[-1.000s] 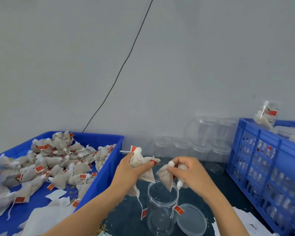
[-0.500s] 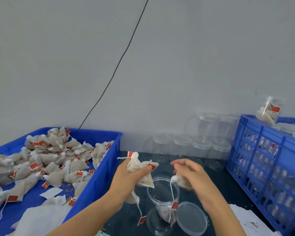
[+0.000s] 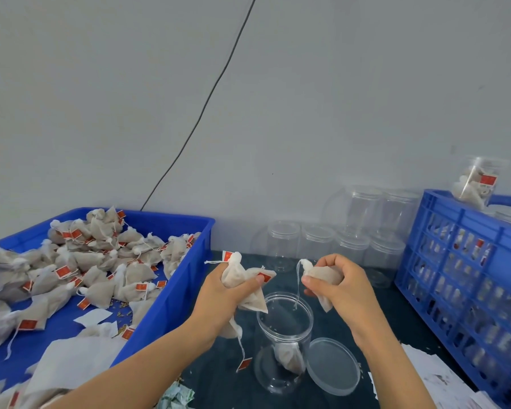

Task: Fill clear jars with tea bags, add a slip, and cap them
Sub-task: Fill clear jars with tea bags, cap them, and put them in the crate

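Against a plain grey wall with a thin black cable (image 3: 207, 101), a dark tabletop (image 3: 219, 376), and at its middle the open jar (image 3: 283, 340), taken below as the landmark. Inside that jar, at the bottom, only one tea bag (image 3: 288, 357); so filling just begun, most of the space free. Right beside the jar, on its right, the loose lid (image 3: 332, 366), lying flat, not yet used.

Above the jar mouth and to its left, the left hand (image 3: 227, 293), closed around a small bunch of bags (image 3: 245, 278), tags and strings hanging down. Above the mouth and to its right, the right hand (image 3: 337, 283), fingers pinched on a single bag (image 3: 322, 274), its string dangling into the opening; probably next to go in.

Far left of the jar, a blue tray (image 3: 186, 278) with many bags in reserve. Behind the jar, a row of empty capped jars (image 3: 334, 243). Right of the jar, a blue crate (image 3: 455, 261) with filled jars, one finished jar (image 3: 475, 184) on top. Near the jar's lower right, white paper slips (image 3: 431, 376). Left to do here: more bags, slip, cap.
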